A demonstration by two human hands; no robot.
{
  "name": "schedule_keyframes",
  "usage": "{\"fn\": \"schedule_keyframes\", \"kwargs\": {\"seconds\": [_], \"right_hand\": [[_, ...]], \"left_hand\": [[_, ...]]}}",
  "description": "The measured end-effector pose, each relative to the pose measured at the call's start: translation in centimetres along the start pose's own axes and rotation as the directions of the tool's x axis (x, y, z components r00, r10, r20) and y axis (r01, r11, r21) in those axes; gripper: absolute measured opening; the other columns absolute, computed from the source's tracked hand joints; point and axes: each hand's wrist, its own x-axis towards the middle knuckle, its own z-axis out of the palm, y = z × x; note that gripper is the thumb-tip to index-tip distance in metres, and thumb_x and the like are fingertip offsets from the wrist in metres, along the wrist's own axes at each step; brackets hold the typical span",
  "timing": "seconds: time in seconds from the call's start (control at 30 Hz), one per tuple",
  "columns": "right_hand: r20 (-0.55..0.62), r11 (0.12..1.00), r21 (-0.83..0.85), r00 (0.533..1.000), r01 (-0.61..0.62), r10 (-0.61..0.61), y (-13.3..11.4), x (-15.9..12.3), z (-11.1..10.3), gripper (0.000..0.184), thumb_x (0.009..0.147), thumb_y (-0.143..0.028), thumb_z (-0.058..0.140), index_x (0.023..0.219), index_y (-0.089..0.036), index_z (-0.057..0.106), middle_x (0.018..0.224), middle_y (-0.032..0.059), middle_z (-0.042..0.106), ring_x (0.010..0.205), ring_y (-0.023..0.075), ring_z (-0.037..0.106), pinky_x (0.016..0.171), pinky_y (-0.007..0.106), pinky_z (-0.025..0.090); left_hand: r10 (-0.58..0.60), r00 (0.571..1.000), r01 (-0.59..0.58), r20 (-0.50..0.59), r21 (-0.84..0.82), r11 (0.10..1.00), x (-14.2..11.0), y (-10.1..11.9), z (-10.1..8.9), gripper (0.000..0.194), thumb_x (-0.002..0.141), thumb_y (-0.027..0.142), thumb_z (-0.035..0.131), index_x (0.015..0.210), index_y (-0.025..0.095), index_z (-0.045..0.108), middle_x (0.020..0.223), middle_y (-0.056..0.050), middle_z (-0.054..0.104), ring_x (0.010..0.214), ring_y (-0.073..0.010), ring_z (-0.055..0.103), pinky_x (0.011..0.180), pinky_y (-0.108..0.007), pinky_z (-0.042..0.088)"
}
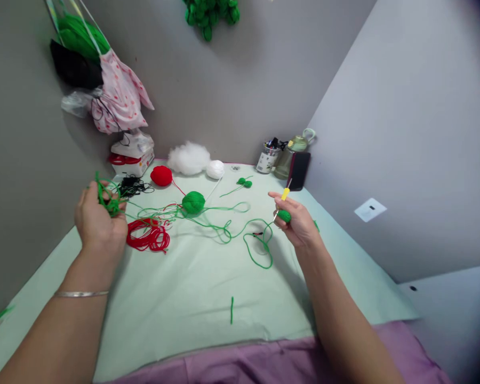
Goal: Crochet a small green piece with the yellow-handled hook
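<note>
My left hand is closed round a bunch of loose green yarn, held up over the left side of the pale green cloth. My right hand pinches a yellow-handled crochet hook together with a small green crocheted piece. A green strand runs from that piece in loops across the cloth to a green yarn ball. A tangle of red yarn lies just right of my left hand.
At the back lie a red yarn ball, white stuffing, a white ball, black thread and a small green crocheted shape. A pen jar, bottle and phone stand back right. Bags hang on the left wall.
</note>
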Motion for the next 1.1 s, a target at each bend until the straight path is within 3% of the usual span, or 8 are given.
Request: {"fn": "schedule_keyframes", "kwargs": {"seconds": [0.23,0.37,0.43,0.53,0.6,0.7,0.93,1.1], "right_hand": [[0.127,0.999,-0.027,0.991,-0.039,0.042,-1.0,-1.9,2.2,0.045,0.065,-0.048,0.097,0.084,-0.017,0.072,0.054,-0.0111,0.043,0.040,0.0033,0.032,0.039,0.022,0.020],[0.192,0.997,-0.028,0.978,-0.078,0.082,-1.3,-3.7,3.8,0.049,0.065,-0.056,0.097,0.071,-0.019,0.064,0.052,-0.0086,0.046,0.040,0.0048,0.039,0.041,0.023,0.024],[0.210,0.996,-0.016,0.973,-0.093,0.094,-1.3,-5.1,4.6,0.049,0.065,-0.055,0.098,0.071,-0.020,0.064,0.051,-0.0085,0.047,0.041,0.0050,0.040,0.043,0.023,0.028],[0.254,0.997,0.000,0.964,-0.082,0.079,-1.2,-7.3,5.3,0.047,0.066,-0.057,0.096,0.072,-0.021,0.066,0.052,-0.0072,0.052,0.040,0.0062,0.040,0.043,0.025,0.029],[0.271,0.994,0.048,0.959,-0.094,0.078,-1.1,-8.6,5.3,0.045,0.067,-0.055,0.097,0.072,-0.022,0.067,0.052,-0.0089,0.048,0.039,0.0055,0.036,0.042,0.024,0.028],[0.249,0.988,0.145,0.968,-0.058,0.021,-0.5,-9.7,4.7,0.041,0.071,-0.051,0.097,0.071,-0.022,0.067,0.055,-0.0098,0.040,0.042,0.0055,0.036,0.043,0.023,0.028],[0.165,0.971,0.238,0.985,0.008,-0.049,1.3,-10.5,3.5,0.037,0.071,-0.044,0.099,0.072,-0.023,0.069,0.060,-0.0087,0.034,0.056,0.0095,0.042,0.051,0.021,0.038],[0.272,0.940,0.336,0.962,-0.061,-0.035,1.5,-11.7,4.9,0.037,0.077,-0.043,0.095,0.071,-0.024,0.064,0.058,-0.0099,0.028,0.051,0.0098,0.031,0.046,0.021,0.028]], "left_hand": [[0.312,0.944,-0.331,0.111,0.356,0.874,-4.7,0.1,5.2,0.042,0.062,0.018,0.101,0.097,0.027,0.079,0.121,-0.001,0.067,0.141,-0.0310,0.046,0.103,-0.035,0.052],[0.059,0.888,-0.285,0.457,0.444,0.850,-10.4,-0.2,8.7,0.012,0.093,0.035,0.078,0.100,0.026,0.078,0.112,-0.005,0.075,0.120,-0.0298,0.064,0.109,-0.043,0.049],[-0.148,0.761,-0.171,0.632,0.416,0.893,-13.3,-0.6,10.0,0.019,0.097,0.038,0.072,0.107,0.024,0.076,0.117,-0.007,0.077,0.118,-0.0294,0.068,0.107,-0.043,0.050],[-0.300,0.459,-0.009,0.836,0.342,0.940,-16.3,-1.9,11.0,0.041,0.086,0.036,0.085,0.124,0.026,0.072,0.127,-0.007,0.076,0.125,-0.0295,0.066,0.105,-0.040,0.051],[-0.377,0.347,0.044,0.859,0.387,0.921,-16.9,-2.6,10.9,0.035,0.086,0.036,0.086,0.116,0.025,0.072,0.106,-0.004,0.076,0.101,-0.0251,0.071,0.093,-0.037,0.055],[-0.367,0.391,-0.060,0.844,0.421,0.905,-15.8,-2.8,9.9,0.037,0.105,0.048,0.059,0.081,0.022,0.068,0.081,-0.002,0.067,0.078,-0.0197,0.063,0.085,-0.035,0.052],[-0.152,0.509,-0.573,0.847,0.465,0.675,-12.1,0.0,7.0,0.037,0.108,0.039,0.053,0.078,0.022,0.066,0.104,-0.005,0.071,0.121,-0.0258,0.064,0.110,-0.037,0.045],[0.073,0.780,-0.580,0.622,0.673,0.459,-9.7,2.3,5.1,0.026,0.099,0.034,0.069,0.079,0.019,0.071,0.106,-0.005,0.075,0.114,-0.0258,0.065,0.116,-0.044,0.039]]}}
